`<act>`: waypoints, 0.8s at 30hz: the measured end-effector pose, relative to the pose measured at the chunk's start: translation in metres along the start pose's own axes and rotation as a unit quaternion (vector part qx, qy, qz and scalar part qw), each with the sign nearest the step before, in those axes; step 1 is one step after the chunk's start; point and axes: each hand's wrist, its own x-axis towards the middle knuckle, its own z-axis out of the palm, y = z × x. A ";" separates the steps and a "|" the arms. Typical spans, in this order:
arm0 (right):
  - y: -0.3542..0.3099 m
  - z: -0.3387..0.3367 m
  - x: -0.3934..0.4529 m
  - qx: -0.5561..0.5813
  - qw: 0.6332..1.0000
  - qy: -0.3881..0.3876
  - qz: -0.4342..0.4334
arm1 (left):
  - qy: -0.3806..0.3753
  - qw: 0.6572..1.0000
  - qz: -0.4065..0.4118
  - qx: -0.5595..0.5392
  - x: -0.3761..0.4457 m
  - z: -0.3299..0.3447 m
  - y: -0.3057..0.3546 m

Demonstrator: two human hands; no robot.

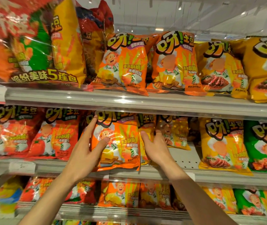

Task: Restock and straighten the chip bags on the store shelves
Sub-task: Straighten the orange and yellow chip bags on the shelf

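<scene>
At frame centre, the light, crinkly, crushable orange bag [118, 140] is best steadied at its side edges by the open left hand [84, 153] and open right hand [157, 148].

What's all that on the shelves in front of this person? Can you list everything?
Multipack: one, clear wrap with mixed bags, top shelf left.
Orange chip bags: two on top shelf centre; one on middle shelf, between the hands; more below.
Yellow chip bags: two on top shelf right; one middle right.
Red chip bags: two, middle shelf left; more below.
Green chip bag: one, middle shelf far right.
Shelves: three, pale grey, clear front rails.
Left hand: flat on the orange bag's left side.
Right hand: open, at that bag's right edge.
</scene>
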 end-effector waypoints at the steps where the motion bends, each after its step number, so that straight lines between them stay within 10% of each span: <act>1: 0.000 0.003 0.002 -0.002 1.000 0.005 0.001 | 0.000 1.000 0.001 -0.002 0.000 0.000 -0.001; 24: 0.059 -0.119 -0.004 -0.060 0.986 0.155 0.009 | -0.052 0.999 0.010 -0.003 0.023 0.067 -0.001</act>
